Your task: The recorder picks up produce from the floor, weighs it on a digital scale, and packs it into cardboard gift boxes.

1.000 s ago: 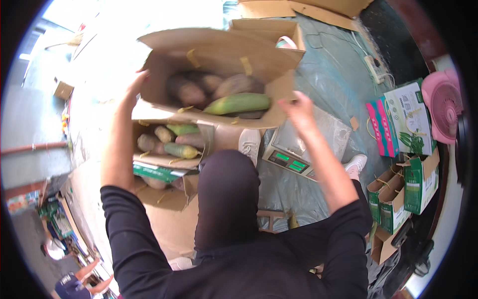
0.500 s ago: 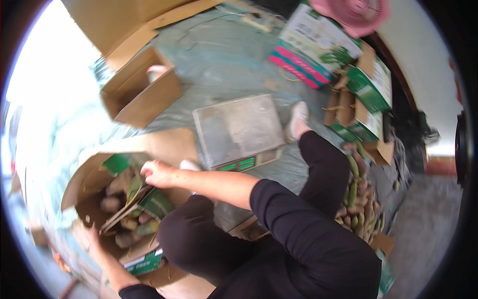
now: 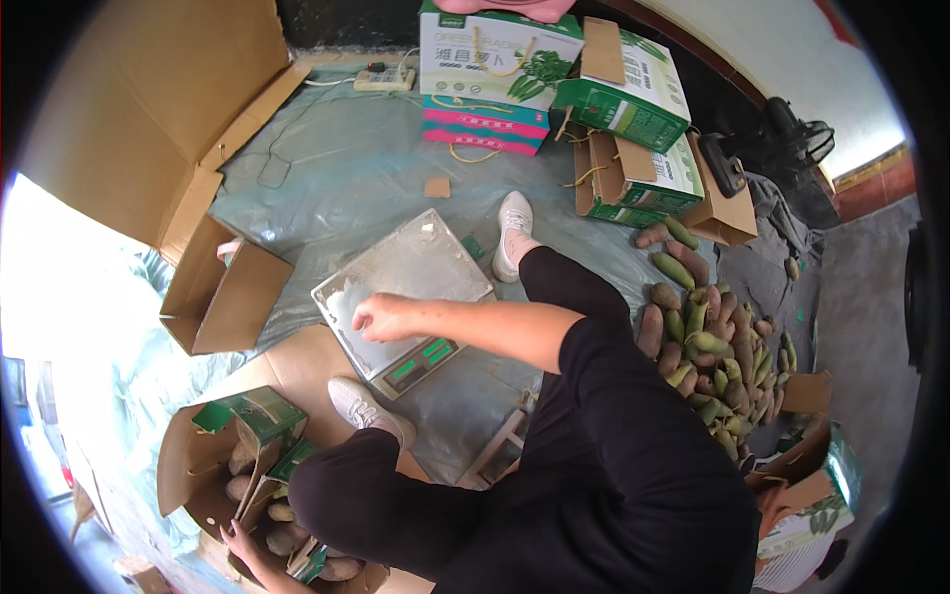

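Observation:
At the lower left, my left hand (image 3: 237, 544) grips the edge of an open cardboard box (image 3: 176, 465). Inside the box lie several soil-coated radishes (image 3: 282, 540), next to green printed panels. My right hand (image 3: 386, 318) is over the metal plate of a digital scale (image 3: 435, 262), its fingers curled in, with nothing seen in them. Green lit displays (image 3: 421, 358) show on the scale's near side. To my right a heap of green and brown radishes (image 3: 727, 361) lies on a dark cloth.
An open brown box (image 3: 233, 297) stands at the left, below a large cardboard sheet (image 3: 129, 109). Printed gift cartons (image 3: 500, 59) and open green-white boxes (image 3: 633, 89) are stacked at the back. A black fan (image 3: 797, 134) stands at the right. A power strip (image 3: 386, 77) lies on the plastic sheeting.
My right hand has moved from above the box of radishes, rightward to over the scale. My left hand stays at the box edge. The view has turned toward the right.

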A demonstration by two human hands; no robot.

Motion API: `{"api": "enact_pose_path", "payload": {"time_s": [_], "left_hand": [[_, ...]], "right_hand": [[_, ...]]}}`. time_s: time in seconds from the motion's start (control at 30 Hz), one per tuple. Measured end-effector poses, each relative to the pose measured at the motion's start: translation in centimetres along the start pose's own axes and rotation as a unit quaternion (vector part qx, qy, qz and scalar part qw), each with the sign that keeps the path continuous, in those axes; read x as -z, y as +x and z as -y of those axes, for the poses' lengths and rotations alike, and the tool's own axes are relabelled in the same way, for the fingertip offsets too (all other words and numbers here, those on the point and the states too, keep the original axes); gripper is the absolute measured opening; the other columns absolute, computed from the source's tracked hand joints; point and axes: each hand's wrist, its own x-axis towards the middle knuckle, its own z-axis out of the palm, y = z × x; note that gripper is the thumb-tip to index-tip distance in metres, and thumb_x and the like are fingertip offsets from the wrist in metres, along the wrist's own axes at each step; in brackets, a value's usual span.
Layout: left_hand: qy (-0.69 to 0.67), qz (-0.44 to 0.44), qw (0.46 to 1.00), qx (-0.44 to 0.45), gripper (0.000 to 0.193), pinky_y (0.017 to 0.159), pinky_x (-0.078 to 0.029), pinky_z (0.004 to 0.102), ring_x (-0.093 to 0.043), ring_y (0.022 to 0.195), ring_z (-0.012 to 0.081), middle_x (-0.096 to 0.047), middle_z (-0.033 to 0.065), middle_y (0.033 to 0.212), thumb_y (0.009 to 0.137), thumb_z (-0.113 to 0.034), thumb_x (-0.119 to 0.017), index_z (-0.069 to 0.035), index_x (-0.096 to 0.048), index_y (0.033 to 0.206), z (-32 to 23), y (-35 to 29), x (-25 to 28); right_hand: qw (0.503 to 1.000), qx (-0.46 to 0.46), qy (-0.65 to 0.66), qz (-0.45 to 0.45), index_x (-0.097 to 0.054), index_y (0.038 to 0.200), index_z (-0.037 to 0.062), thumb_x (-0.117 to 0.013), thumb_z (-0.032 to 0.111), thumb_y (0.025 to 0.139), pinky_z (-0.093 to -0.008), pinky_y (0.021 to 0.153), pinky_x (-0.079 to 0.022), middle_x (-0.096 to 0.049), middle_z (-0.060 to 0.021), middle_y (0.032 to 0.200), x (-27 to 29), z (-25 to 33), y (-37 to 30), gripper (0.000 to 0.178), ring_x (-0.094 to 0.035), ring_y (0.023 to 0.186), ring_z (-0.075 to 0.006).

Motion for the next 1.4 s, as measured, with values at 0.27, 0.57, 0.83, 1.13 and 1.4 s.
{"api": "enact_pose_path", "payload": {"time_s": [0.27,0.57,0.83,1.13,1.4], "left_hand": [[-0.313,0.065,0.931,-0.175,0.039,0.099,-0.038,0.0316,-0.05,0.115,0.0217,-0.053,0.013,0.126,0.092,-0.012,-0.054,0.001,-0.047,0.128,-20.4,-9.5,1.4],[-0.06,0.165,0.848,-0.5,0.042,0.103,-0.03,0.0448,-0.045,0.119,0.0357,-0.054,0.0158,0.118,0.076,-0.004,-0.06,-0.002,-0.054,0.117,-41.3,-25.7,3.4],[0.05,0.147,0.853,-0.498,0.039,0.103,-0.029,0.0476,-0.047,0.116,0.0359,-0.055,0.0153,0.115,0.076,-0.008,-0.059,-0.003,-0.055,0.115,-43.3,-26.3,1.1],[0.078,0.161,0.854,-0.488,0.039,0.101,-0.032,0.0464,-0.048,0.114,0.036,-0.055,0.0171,0.114,0.076,-0.009,-0.059,-0.002,-0.055,0.115,-44.3,-25.9,0.3],[0.057,0.161,0.842,-0.511,0.038,0.097,-0.034,0.0461,-0.05,0.111,0.0364,-0.056,0.0178,0.114,0.079,-0.006,-0.057,-0.001,-0.053,0.117,-44.3,-25.7,-1.0]], "right_hand": [[0.961,-0.046,0.16,-0.22,-0.058,0.113,0.0029,-0.062,0.016,0.08,-0.0262,0.055,-0.049,-0.064,-0.0072,0.092,17.0,-4.1,-9.4,0.036,-0.062,0.073,-0.0133],[0.796,-0.113,0.264,-0.533,-0.034,0.138,0.0108,-0.059,0.011,0.082,-0.0284,0.054,-0.047,-0.061,-0.0096,0.103,29.1,-10.9,-16.5,0.062,-0.061,0.071,-0.0154],[0.761,-0.108,0.263,-0.584,-0.022,0.144,0.0143,-0.06,0.009,0.082,-0.0295,0.052,-0.046,-0.062,-0.0091,0.098,34.0,-13.4,-14.7,0.072,-0.06,0.066,-0.0153],[0.773,-0.131,0.201,-0.587,-0.02,0.144,0.017,-0.06,0.006,0.081,-0.0301,0.05,-0.047,-0.06,-0.0082,0.091,37.5,-15.3,-14.3,0.076,-0.061,0.066,-0.0165],[0.758,-0.049,-0.034,-0.649,-0.058,0.109,0.0083,-0.058,0.013,0.079,-0.0376,0.071,-0.05,-0.067,-0.012,0.088,36.4,-22.1,-17.4,0.03,-0.064,0.077,-0.0281]]}}
